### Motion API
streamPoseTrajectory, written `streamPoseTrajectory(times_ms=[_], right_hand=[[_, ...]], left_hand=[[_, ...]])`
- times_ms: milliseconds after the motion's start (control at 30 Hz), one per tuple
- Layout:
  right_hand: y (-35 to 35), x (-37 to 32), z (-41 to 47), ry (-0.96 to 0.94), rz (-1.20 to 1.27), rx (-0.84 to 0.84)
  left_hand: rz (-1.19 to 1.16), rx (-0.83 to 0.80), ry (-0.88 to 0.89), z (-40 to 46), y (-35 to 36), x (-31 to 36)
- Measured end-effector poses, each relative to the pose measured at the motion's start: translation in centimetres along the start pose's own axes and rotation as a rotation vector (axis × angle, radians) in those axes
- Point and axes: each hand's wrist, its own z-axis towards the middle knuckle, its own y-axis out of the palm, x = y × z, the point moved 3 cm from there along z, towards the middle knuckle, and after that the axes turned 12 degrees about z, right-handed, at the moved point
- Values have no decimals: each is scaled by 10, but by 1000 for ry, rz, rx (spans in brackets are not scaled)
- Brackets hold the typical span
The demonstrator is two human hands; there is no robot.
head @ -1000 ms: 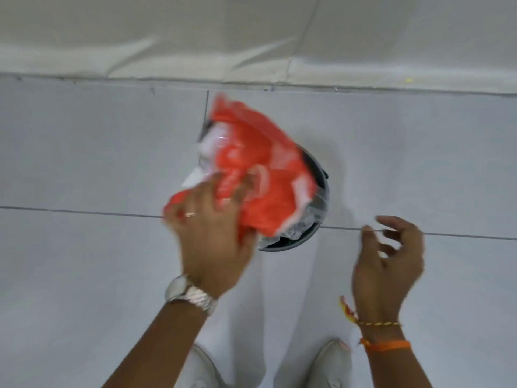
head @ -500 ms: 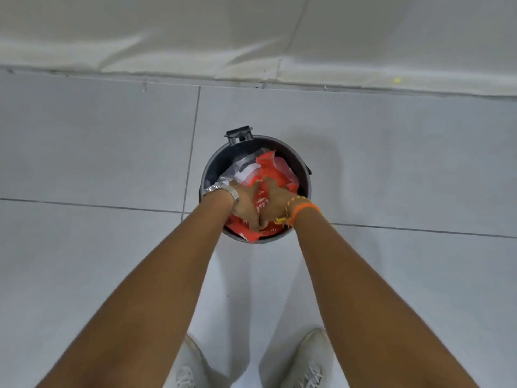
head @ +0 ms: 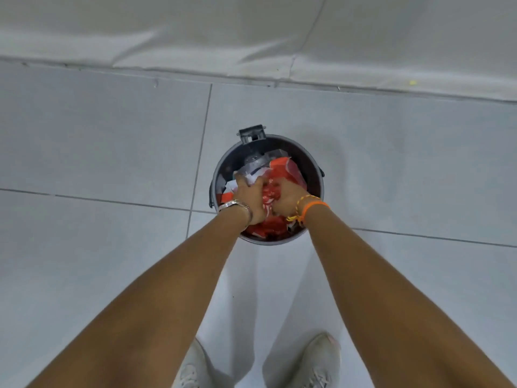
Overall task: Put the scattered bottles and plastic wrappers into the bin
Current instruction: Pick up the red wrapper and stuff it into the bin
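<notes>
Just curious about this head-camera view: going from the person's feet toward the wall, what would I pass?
Pale shoes → both forearms → left hand and right hand pressing red wrappers → the dark bin's far rim → its hinge bracket → floor tiles → wall base.

Bin dark grey, near black, with a matching hinge bracket at its far rim; wrapper inside orange-red with white patches; other scraps white and clear-silvery; watch on left wrist silver; bands on right wrist orange and yellow; floor pale grey-white tile with thin dark grout lines; shoes off-white; trousers white.
</notes>
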Motion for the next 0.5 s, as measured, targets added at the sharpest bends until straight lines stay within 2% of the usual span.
streamPoseTrajectory(times_ms=[133,267,333,433,500], right_hand=[[-36,-29,-71,-106,288,271],[-37,-38,-117,-117,416,335],[-56,-71,-144,-221,504,378],[-119,-157,-210,-418,744,582],[-171,-222,-267,-596,862,745]], left_hand=[[-315,321,-33,-25,-37,-10],[-495,334,-103,-52,-56,-18],[-534,399,-100,-65,-93,-10],[-584,636,-16,-103,-200,21],[-581,823,107,-146,-288,51]])
